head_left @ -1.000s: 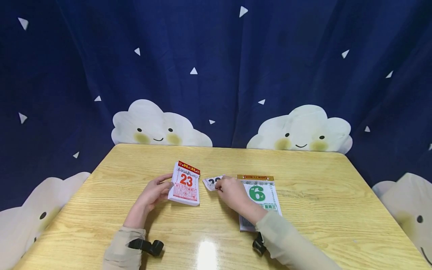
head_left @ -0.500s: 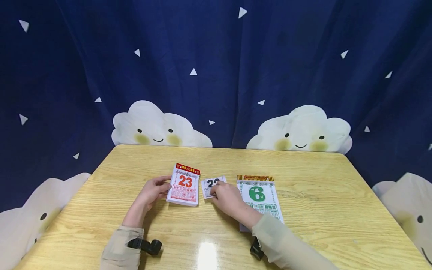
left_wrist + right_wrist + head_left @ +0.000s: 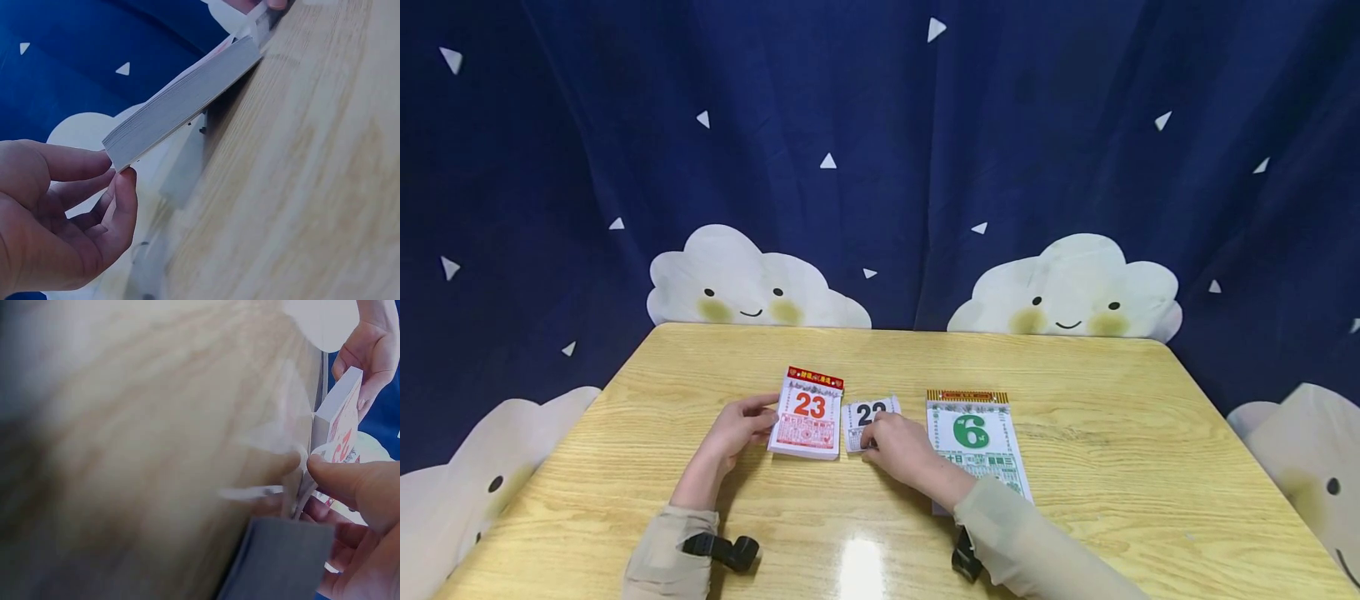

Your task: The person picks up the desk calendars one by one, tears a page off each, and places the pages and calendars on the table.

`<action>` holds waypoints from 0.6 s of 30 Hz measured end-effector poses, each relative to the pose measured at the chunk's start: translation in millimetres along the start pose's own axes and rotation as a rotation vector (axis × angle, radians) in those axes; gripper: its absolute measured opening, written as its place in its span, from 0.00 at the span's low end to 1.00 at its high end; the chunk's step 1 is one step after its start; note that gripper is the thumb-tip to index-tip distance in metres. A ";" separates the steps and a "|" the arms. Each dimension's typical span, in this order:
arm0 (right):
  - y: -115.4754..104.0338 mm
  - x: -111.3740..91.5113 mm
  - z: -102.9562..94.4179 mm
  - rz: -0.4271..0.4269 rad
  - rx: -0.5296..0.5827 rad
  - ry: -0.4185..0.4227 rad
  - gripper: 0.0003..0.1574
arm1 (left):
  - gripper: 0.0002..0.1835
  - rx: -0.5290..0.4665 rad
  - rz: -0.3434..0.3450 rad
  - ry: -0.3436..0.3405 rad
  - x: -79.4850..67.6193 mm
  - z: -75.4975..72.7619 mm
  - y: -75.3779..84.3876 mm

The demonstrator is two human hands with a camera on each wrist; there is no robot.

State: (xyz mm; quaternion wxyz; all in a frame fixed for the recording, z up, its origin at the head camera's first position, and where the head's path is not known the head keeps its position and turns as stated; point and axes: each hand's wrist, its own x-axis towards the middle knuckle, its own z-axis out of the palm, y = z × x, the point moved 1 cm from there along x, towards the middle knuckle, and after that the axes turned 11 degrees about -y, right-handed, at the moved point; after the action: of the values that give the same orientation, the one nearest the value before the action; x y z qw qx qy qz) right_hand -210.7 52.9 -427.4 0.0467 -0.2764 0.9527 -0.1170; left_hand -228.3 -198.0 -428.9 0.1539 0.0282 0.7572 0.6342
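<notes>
In the head view my left hand (image 3: 737,433) holds a small tear-off calendar (image 3: 808,417) by its left edge, its top page showing a red 23. The left wrist view shows the pad (image 3: 181,100) pinched between thumb and fingers, the near edge raised off the table. Just right of it, my right hand (image 3: 898,446) pinches a loose calendar page (image 3: 865,412) with a black 22 by its lower right part; the page (image 3: 306,490) looks curved between thumb and fingers in the right wrist view. Fingers cover that page's lower corner.
A larger tear-off calendar (image 3: 972,433) with a green 6 lies right of the page, its lower part beneath my right forearm. All rest on a wooden table (image 3: 1112,458). Behind hangs a dark blue curtain (image 3: 880,125) with clouds.
My right hand has moved slightly left and nearer to me with the 22 page, which now shows more of its face. The small calendar has shifted a little left and lower.
</notes>
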 end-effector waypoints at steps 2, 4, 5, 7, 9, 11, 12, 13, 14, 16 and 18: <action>0.8 -0.1 1.1 0.009 0.027 0.003 0.07 | 0.24 -0.004 -0.005 0.003 -0.5 0.7 0.0; 1.7 0.0 1.7 0.019 0.062 0.010 0.07 | 0.24 -0.007 -0.006 0.008 -1.0 0.9 0.1; 2.1 0.1 1.9 0.022 0.083 0.015 0.07 | 0.24 -0.005 -0.007 0.011 -1.3 1.0 0.1; 3.0 0.5 2.2 0.030 0.128 0.017 0.07 | 0.24 -0.003 -0.013 0.026 -2.0 1.5 0.0; 3.7 1.0 2.0 0.037 0.168 0.020 0.07 | 0.23 0.003 -0.022 0.051 -2.5 2.0 0.0; 4.2 1.9 1.9 0.044 0.204 0.022 0.07 | 0.23 0.016 -0.030 0.075 -2.8 2.6 -0.4; 4.4 2.2 2.0 0.050 0.223 0.021 0.07 | 0.22 0.023 -0.035 0.090 -2.9 3.0 -0.5; 4.7 2.6 2.0 0.056 0.239 0.022 0.07 | 0.22 0.030 -0.038 0.101 -3.0 3.5 -0.7; 4.9 3.1 2.1 0.063 0.252 0.022 0.07 | 0.21 0.039 -0.040 0.114 -2.9 3.8 -1.0; 5.5 4.5 2.7 0.079 0.286 0.017 0.06 | 0.21 0.055 -0.037 0.132 -2.2 4.2 -1.9; 5.5 5.3 2.7 0.090 0.314 0.013 0.06 | 0.20 0.073 -0.036 0.148 -1.7 4.4 -2.5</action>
State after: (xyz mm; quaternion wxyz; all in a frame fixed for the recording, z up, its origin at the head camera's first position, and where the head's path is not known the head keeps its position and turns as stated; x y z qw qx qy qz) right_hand -217.6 53.9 -431.6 0.0885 -0.2223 0.9344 -0.2638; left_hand -225.1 -194.7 -431.6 0.1076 -0.0267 0.7895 0.6037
